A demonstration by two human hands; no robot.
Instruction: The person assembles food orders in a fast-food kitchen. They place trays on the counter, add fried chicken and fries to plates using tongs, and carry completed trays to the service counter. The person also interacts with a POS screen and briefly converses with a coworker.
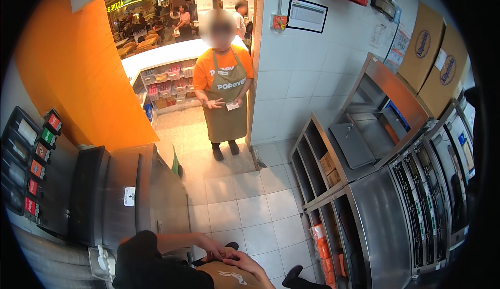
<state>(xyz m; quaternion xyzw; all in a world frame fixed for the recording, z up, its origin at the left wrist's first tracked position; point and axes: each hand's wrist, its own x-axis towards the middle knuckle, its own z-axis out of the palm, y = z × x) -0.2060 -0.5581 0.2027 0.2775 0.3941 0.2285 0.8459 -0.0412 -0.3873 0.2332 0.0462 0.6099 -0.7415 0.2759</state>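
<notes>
My left hand (212,247) and my right hand (241,262) meet low in front of my body, just above my brown apron (221,275). The fingers of both are curled in close to each other. Whatever may be between them is too small or hidden to make out. My left arm comes in from a black sleeve (139,258). Facing me in the doorway stands a person in an orange shirt and olive apron (228,109). One of that person's hands (212,103) is held palm up; the other has a small white slip of paper (232,105).
On the left stand a drink dispenser (35,169) and a steel cabinet (125,185). A steel counter with shelves (323,169) and a rack unit (416,205) line the right, with cardboard boxes (423,44) above. Tiled floor (255,205) lies between. Behind the person is a white counter (161,54).
</notes>
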